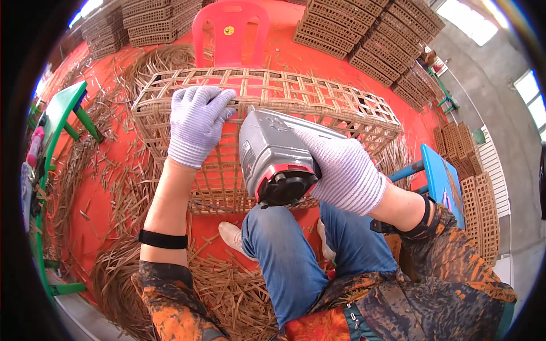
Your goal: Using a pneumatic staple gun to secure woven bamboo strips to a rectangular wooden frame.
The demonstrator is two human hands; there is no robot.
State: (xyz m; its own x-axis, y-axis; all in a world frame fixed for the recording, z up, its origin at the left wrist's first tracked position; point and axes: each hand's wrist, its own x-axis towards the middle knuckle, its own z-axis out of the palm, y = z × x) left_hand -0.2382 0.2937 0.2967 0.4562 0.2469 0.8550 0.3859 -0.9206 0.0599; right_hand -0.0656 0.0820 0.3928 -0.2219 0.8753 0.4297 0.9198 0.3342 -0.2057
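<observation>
A large open-weave wicker basket point(222, 176) stands in front of my knees, its long rim crossing the view from left to right. My gloved left hand point(196, 119) is closed over the rim on the left part, thumb and forefinger pinching the edge. In my gloved right hand point(347, 170) is a bulky grey nail gun point(273, 145) with a red and black end turned toward me. Its front lies against or just over the basket rim, right of my left hand; the exact contact point is hidden behind the tool.
Behind the basket stands a red plastic chair point(230, 34). A green stool point(54, 131) is at the left and a blue stool point(441, 182) at the right. Loose strips point(227, 295) litter the red floor covering point(114, 187). Stacked woven baskets point(392, 40) rise at the back.
</observation>
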